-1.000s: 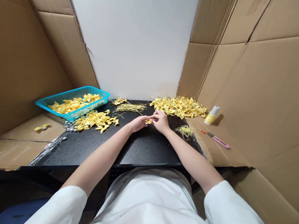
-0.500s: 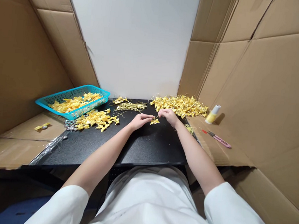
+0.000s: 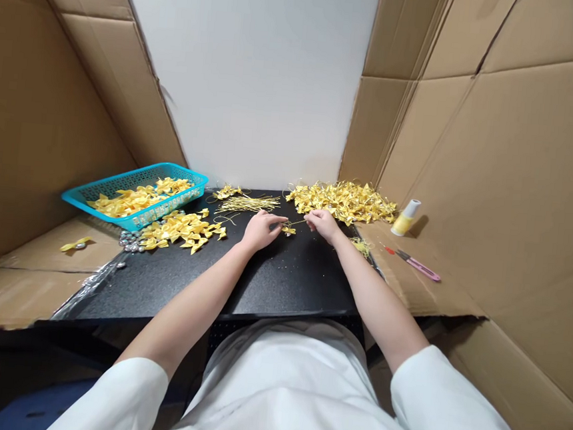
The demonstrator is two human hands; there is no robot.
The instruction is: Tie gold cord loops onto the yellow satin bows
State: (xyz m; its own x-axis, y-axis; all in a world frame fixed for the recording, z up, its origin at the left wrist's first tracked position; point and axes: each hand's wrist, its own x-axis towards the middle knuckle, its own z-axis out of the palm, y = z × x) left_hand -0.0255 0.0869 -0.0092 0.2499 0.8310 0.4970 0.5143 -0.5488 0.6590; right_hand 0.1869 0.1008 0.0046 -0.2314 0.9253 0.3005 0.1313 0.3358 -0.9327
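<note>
Between my two hands, just above the black table (image 3: 280, 281), is a small yellow ribbon bow (image 3: 289, 231). My left hand (image 3: 264, 230) pinches it at the fingertips, which partly cover it. My right hand (image 3: 322, 223) is closed on the end of a thin gold cord (image 3: 296, 223) that runs across to the bow. Behind the left hand lies a bundle of cut gold cords (image 3: 247, 203). A big heap of yellow bows with cords (image 3: 348, 200) sits just beyond the right hand.
At the left, a turquoise basket (image 3: 74, 198) holds yellow bows. Loose bows (image 3: 182, 229) and silvery beads (image 3: 131, 241) lie before it. One bow (image 3: 77, 245) rests on cardboard. On the right are a spool of yellow thread (image 3: 405, 219) and a pink-handled cutter (image 3: 420, 267). Cardboard walls stand both sides.
My hands have moved apart, the left one shifting a little left. More cord now stretches between them, and the bow has moved slightly left with the left hand.
</note>
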